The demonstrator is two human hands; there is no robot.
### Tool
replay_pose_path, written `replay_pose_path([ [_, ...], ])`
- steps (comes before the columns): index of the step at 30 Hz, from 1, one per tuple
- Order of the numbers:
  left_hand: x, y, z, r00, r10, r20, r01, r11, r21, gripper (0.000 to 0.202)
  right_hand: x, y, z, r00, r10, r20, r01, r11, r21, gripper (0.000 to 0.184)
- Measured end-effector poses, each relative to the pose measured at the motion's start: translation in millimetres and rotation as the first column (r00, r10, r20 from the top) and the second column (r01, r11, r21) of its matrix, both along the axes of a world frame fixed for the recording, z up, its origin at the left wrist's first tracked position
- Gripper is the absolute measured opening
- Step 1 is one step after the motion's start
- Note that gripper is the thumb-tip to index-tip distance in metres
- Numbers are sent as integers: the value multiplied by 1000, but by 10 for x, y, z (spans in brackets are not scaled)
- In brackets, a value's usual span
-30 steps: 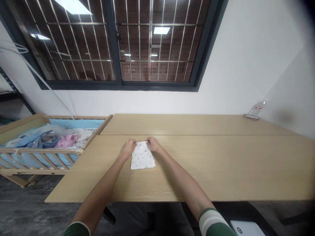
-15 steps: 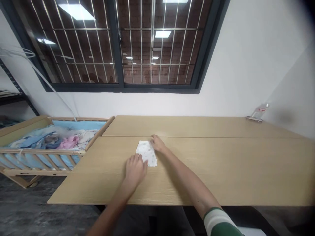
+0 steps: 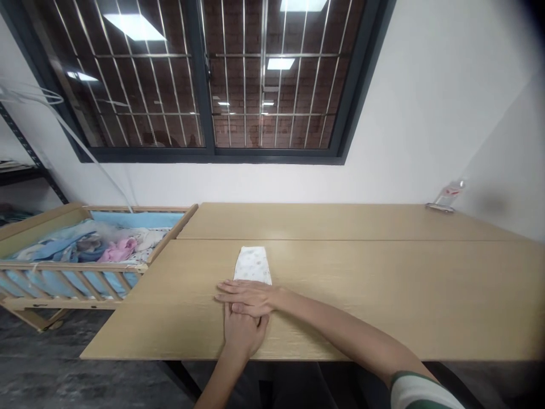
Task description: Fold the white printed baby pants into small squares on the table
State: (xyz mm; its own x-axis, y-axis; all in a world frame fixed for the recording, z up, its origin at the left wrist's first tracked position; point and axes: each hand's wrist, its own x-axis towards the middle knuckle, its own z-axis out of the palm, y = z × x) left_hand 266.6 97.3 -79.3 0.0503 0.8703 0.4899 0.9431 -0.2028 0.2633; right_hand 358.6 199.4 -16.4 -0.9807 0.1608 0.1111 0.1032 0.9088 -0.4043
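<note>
A small white folded cloth with a faint pattern lies flat on the wooden table. My right hand is stretched sideways across the cloth's near edge, palm down, its fingers extended and open. Below it, closer to me, is my left hand. The right hand overlaps the left, hiding most of the left fingers, so I cannot see how they are held. Only the left thumb shows clearly, off to the right side.
To the left of the table stands a wooden crib with blue lining and a pile of blue, pink and white clothes. A clear plastic bottle tilts at the far right corner. A barred window is set in the wall behind.
My right hand has come from the cloth's far right corner to its near edge, now over my left hand. The left hand has drawn back toward me. The cloth looks flatter.
</note>
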Motion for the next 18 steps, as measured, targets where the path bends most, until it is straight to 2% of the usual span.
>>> replay_pose_path([
  [4,8,-27,-30,999,29,-16,-28,999,22,50,123,98,-76,995,-99,19,100,989,-105,53],
  [8,-8,-50,-14,998,53,-43,-53,999,10,53,200,236,-81,980,-192,59,198,972,-130,52],
  [14,-32,-55,38,998,53,-33,-55,998,-41,53,202,549,-153,956,-244,164,248,969,-7,56],
  [18,-24,-57,48,997,63,-48,-65,997,-43,57,216,877,-258,936,-319,146,313,948,62,58],
])
